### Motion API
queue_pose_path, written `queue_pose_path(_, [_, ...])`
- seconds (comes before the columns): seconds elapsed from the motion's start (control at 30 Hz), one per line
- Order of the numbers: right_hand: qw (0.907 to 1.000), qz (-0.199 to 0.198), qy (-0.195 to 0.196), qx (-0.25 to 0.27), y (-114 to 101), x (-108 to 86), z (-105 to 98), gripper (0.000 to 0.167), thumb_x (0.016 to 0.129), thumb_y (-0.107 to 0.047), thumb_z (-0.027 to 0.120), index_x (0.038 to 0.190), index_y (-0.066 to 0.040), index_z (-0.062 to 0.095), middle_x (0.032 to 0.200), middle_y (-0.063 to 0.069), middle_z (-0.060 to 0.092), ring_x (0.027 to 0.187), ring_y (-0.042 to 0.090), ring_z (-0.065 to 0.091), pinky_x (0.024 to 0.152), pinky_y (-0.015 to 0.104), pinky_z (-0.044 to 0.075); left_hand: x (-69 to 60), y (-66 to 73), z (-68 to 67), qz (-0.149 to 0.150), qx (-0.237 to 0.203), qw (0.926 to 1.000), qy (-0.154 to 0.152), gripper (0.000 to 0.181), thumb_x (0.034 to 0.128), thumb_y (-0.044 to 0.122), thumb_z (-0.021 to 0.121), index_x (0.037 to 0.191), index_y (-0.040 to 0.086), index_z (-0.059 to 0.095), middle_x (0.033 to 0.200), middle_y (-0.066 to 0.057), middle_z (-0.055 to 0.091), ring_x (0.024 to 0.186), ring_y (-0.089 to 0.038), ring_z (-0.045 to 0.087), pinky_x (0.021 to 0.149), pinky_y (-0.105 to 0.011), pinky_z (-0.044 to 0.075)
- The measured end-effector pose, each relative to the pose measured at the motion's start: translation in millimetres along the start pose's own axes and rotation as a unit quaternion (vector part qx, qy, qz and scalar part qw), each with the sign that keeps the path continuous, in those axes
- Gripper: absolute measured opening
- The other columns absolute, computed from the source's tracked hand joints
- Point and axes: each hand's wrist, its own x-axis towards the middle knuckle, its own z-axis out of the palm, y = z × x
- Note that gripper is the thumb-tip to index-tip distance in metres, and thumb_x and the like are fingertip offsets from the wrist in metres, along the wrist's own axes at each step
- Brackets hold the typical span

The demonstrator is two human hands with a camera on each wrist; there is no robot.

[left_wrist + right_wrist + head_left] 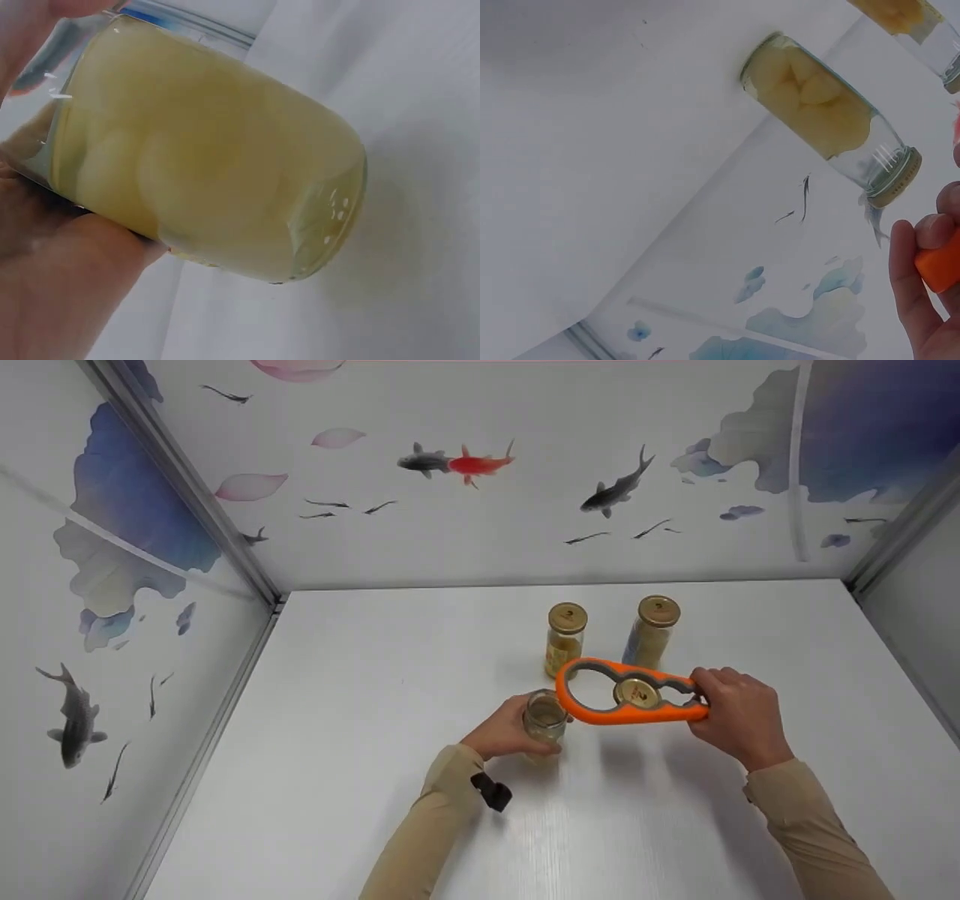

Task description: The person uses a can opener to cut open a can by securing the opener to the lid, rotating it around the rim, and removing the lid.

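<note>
My left hand (501, 729) grips a glass jar (545, 714) around its upper part. The jar's mouth has no lid on it. Pale round pieces in yellowish liquid fill the jar in the left wrist view, where it looks tilted. My right hand (741, 712) holds the handle end of an orange jar opener (615, 718) with a grey inner edge. A gold lid (637, 692) sits within the opener's middle opening. The opener's rounded far end is beside the open jar. Only the fingers and the orange handle end (939, 262) show in the right wrist view.
Two gold-lidded jars of fruit stand farther back on the white table (360, 750): a left one (567, 641) and a right one (654, 626). Walls painted with fish and leaves (480, 465) enclose the table's back and sides.
</note>
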Motion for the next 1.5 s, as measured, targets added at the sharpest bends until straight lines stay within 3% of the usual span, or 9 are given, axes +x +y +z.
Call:
queue_pose_path(0.1, [0.9999,0.009,-0.014,-0.001,1.3,-3.7,1.8,0.024,0.063,0.005,0.073,0.077,-0.006,0.056,0.060,0.002,0.047,0.053,0.022,0.045,0.047,0.038,0.042,0.9,-2.8,-3.4,-0.001,-0.001,1.0000,0.002,0.054,0.0715,-0.002,0.081,0.120,0.011,0.062,0.111,0.002,0.067,0.108,-0.012,0.056,0.101,-0.032,0.038])
queue_pose_path(0.3, [0.9989,0.026,-0.039,-0.004,6.3,-9.6,3.7,0.023,0.063,0.003,0.073,0.077,-0.006,0.057,0.061,0.002,0.049,0.053,0.021,0.045,0.047,0.038,0.043,2.2,-6.7,-11.9,-0.008,-0.008,0.9999,0.008,0.054,0.0721,-0.005,0.079,0.122,0.005,0.060,0.119,-0.015,0.064,0.110,-0.013,0.055,0.103,-0.035,0.036])
queue_pose_path(0.47, [0.9988,0.028,-0.041,0.000,10.0,-12.1,3.3,0.022,0.063,0.003,0.073,0.076,-0.006,0.058,0.060,0.002,0.050,0.053,0.021,0.045,0.046,0.039,0.042,3.1,-8.9,-21.9,-0.008,-0.016,0.9996,0.021,0.057,0.0729,-0.007,0.078,0.125,-0.002,0.056,0.122,-0.017,0.062,0.114,-0.015,0.054,0.105,-0.037,0.034])
queue_pose_path(0.6, [0.9988,0.028,-0.039,-0.004,13.1,-14.3,2.8,0.022,0.062,0.003,0.072,0.075,-0.007,0.057,0.058,0.001,0.049,0.051,0.020,0.045,0.044,0.038,0.042,5.8,-11.3,-28.3,0.003,-0.018,0.9995,0.027,0.054,0.0720,-0.010,0.077,0.122,0.001,0.059,0.122,-0.020,0.061,0.113,-0.016,0.054,0.105,-0.036,0.034])
queue_pose_path(0.83, [0.9989,0.030,-0.034,-0.009,17.3,-20.0,4.1,0.019,0.062,0.004,0.069,0.072,-0.007,0.056,0.057,0.000,0.049,0.048,0.018,0.044,0.042,0.038,0.040,12.2,-13.6,-36.0,0.000,-0.024,0.9992,0.032,0.056,0.0707,-0.013,0.077,0.123,-0.001,0.058,0.122,-0.017,0.062,0.112,-0.017,0.054,0.104,-0.035,0.035])
queue_pose_path(1.03, [0.9983,0.037,-0.045,-0.009,17.2,-23.4,6.8,0.019,0.064,0.004,0.068,0.073,-0.008,0.056,0.058,0.000,0.049,0.050,0.019,0.044,0.043,0.039,0.041,15.5,-15.1,-45.7,-0.029,-0.026,0.9968,0.069,0.058,0.0711,-0.011,0.077,0.125,-0.005,0.056,0.120,-0.012,0.063,0.113,-0.016,0.053,0.105,-0.036,0.033])
queue_pose_path(1.17, [0.9975,0.045,-0.053,-0.009,16.8,-25.4,7.8,0.019,0.064,0.003,0.070,0.075,-0.007,0.057,0.059,0.001,0.051,0.050,0.020,0.045,0.044,0.039,0.042,18.1,-16.6,-52.2,-0.034,-0.030,0.9957,0.081,0.060,0.0709,-0.012,0.076,0.127,-0.007,0.053,0.119,-0.012,0.063,0.112,-0.018,0.054,0.104,-0.037,0.035])
queue_pose_path(1.5, [0.9965,0.058,-0.059,-0.006,14.7,-29.6,11.2,0.017,0.065,0.001,0.069,0.077,-0.006,0.060,0.059,0.001,0.050,0.051,0.019,0.044,0.045,0.038,0.041,16.5,-18.9,-70.4,-0.062,-0.033,0.9928,0.097,0.061,0.0737,-0.010,0.075,0.130,-0.002,0.052,0.124,-0.013,0.061,0.119,-0.022,0.052,0.107,-0.040,0.032])
